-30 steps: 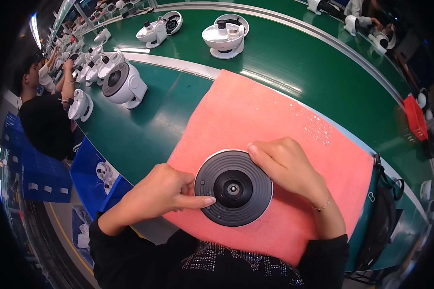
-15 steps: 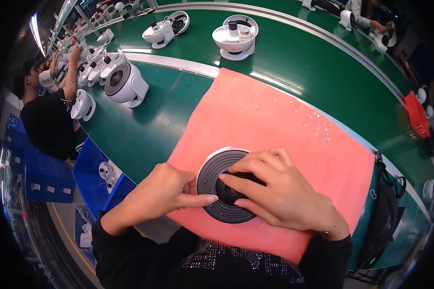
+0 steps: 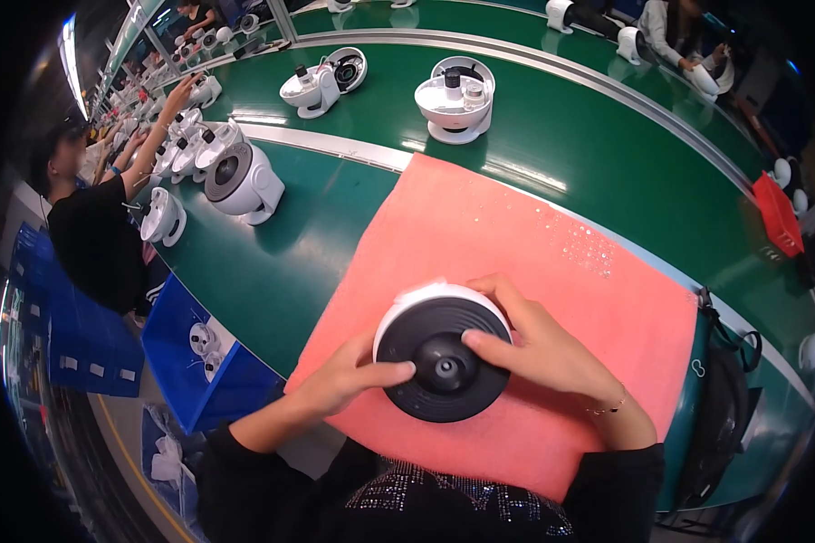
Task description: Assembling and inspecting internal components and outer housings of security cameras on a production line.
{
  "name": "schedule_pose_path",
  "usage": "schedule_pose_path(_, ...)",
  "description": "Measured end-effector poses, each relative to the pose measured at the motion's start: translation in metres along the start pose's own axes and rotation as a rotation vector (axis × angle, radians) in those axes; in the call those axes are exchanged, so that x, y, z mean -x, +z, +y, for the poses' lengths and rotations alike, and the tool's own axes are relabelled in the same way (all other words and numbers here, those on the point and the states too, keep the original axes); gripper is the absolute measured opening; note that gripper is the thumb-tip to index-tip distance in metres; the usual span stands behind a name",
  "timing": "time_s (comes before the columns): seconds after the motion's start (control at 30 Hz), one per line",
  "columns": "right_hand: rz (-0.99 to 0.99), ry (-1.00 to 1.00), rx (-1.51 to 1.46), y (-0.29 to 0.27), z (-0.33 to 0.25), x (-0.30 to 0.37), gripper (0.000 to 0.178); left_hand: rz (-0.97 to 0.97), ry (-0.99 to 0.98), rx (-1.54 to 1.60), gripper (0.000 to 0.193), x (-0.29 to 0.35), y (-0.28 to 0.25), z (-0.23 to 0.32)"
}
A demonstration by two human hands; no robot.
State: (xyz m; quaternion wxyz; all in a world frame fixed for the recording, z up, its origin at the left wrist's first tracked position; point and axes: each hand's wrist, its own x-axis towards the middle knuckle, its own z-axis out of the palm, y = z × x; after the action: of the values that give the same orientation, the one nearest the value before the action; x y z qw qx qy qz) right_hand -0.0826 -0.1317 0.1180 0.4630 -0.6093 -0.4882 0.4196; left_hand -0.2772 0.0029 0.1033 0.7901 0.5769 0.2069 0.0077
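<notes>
A round white housing with a dark ridged face and a raised hub at its centre is between my hands, over a pink cloth. My left hand grips its left side, the thumb lying on the dark face beside the hub. On the right, my right hand holds the rim with its fingers round the far side and its thumb on the face. The underside of the housing and several of my fingertips are hidden.
A similar white unit with a dark face stands on the green bench to the left, near open white shells. Beyond, a white bowl-shaped unit sits on the green belt. A blue bin, a black bag and a co-worker flank me.
My right hand has moved off the hub to the rim, uncovering the face. My left hand still grips the left side. The housing has tilted, showing more of its white edge.
</notes>
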Motion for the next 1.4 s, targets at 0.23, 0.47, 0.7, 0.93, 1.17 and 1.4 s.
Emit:
schedule_pose_path(0.23, 0.326, -0.51, 0.348, -0.006, 0.002, 0.002, 0.08, 0.114, 0.633, -0.777, 0.092, -0.013, 0.03, 0.026)
schedule_pose_path(0.47, 0.402, -0.468, 0.317, -0.02, -0.001, -0.007, 0.082, 0.097, 0.624, -0.743, 0.091, -0.033, 0.025, 0.035)
schedule_pose_path(0.7, 0.329, -0.547, 0.131, -0.02, -0.022, 0.001, 0.102, 0.004, 0.702, 0.091, 0.084, -0.077, -0.009, 0.007)
schedule_pose_path(0.93, 0.312, -0.475, -0.079, -0.017, -0.015, -0.004, 0.108, -0.059, 0.648, 0.274, 0.078, -0.11, -0.032, -0.027)
schedule_pose_path(1.17, 0.734, -0.59, 0.276, -0.019, 0.003, -0.022, 0.104, 0.047, 0.746, 0.569, 0.076, -0.154, 0.037, 0.028)
schedule_pose_path(1.4, 0.857, -0.519, 0.31, -0.031, 0.005, -0.023, 0.097, 0.04, 0.698, 0.444, 0.078, -0.174, 0.048, 0.034)
